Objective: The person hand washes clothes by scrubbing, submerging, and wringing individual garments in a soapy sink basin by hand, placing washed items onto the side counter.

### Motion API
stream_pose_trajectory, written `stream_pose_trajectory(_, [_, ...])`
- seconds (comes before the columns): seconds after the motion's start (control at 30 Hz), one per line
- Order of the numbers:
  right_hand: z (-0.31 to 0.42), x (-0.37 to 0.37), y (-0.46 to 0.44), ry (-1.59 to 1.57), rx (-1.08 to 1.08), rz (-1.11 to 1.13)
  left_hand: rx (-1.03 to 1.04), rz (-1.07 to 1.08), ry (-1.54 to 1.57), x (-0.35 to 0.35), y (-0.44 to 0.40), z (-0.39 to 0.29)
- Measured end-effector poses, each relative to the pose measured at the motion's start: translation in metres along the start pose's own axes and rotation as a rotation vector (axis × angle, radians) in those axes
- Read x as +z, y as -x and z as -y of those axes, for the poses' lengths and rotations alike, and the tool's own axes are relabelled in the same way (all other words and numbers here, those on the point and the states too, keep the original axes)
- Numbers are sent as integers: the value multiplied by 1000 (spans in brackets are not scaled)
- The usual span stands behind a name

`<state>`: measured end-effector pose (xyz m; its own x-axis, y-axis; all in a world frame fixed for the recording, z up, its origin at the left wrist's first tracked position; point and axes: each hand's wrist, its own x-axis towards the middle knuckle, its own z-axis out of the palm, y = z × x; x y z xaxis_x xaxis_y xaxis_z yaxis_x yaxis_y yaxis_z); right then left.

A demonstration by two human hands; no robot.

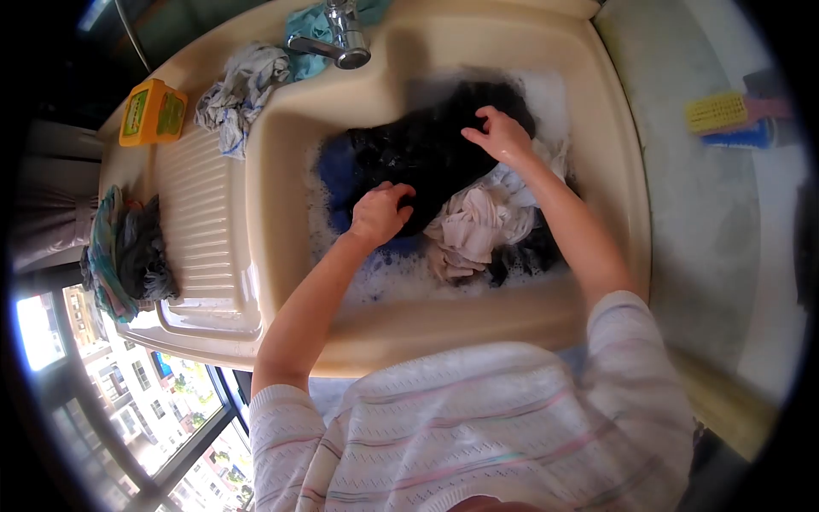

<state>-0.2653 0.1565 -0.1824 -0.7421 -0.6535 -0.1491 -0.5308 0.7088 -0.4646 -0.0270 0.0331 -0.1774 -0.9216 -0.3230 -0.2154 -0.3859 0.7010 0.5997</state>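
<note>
A wet black garment [444, 141] lies bunched across the middle of the soapy basin. My left hand [380, 215] is at its lower left side, fingers curled into the dark cloth. Over its upper right end is my right hand [502, 136], with thumb and fingers apart and the black cloth beneath. Blue cloth [337, 171] shows at the left of the black garment. Below and right of it, a pale pink and white garment [478, 226] sits crumpled in the suds. Another dark piece of cloth [533, 252] lies partly under my right forearm.
The beige sink [636, 213] has a ribbed washboard [205, 213] on its left. A chrome faucet [345, 38] stands at the back. Around the rim are a grey-white cloth [243, 90], an orange container [153, 113] and dark cloth [143, 252]. Brushes [725, 119] lie at right.
</note>
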Motion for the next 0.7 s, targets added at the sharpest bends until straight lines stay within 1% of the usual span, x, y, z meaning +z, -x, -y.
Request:
stream_pose_trajectory(0.07, [8, 8, -11, 91, 36, 33, 24, -82, -155, 4, 9, -2])
stream_pose_trajectory(0.13, [21, 8, -19, 137, 40, 73, -54, 4, -191, 2, 9, -3])
stream_pose_trajectory(0.17, [28, 9, -23, 164, 41, 51, -92, 48, -209, 1, 7, -4])
stream_pose_trajectory(0.23, [42, 12, -33, 211, 44, 8, -126, 90, -215, -1, 3, -2])
stream_pose_trajectory(0.27, [45, 16, -37, 239, 41, 37, -141, 114, -220, -1, 2, -2])
stream_pose_trajectory(0.33, [46, 26, -41, 289, 38, 92, -155, 97, -233, -1, 3, 0])
stream_pose_trajectory(0.37, [44, 25, -43, 275, 33, 129, -162, 86, -239, -1, 3, 2])
stream_pose_trajectory(0.47, [23, 19, -57, 91, 122, 51, -216, 78, -246, -7, 2, 14])
stream_pose_trajectory(0.53, [15, -5, -49, -441, 259, 81, -289, 78, -212, -10, -1, 21])
stream_pose_trajectory(0.57, [0, -6, -52, -904, 280, 101, -322, 80, -197, -11, -2, 23])
stream_pose_trajectory(0.6, [0, -17, -49, -1189, 290, 55, -335, 20, -170, -10, -4, 25])
stream_pose_trajectory(0.67, [-17, -37, -43, -1621, 186, 127, -361, -98, -124, -5, -7, 34])
stream_pose_trajectory(0.7, [-22, -44, -39, -1742, 141, 131, -355, -104, -82, -5, -10, 40])
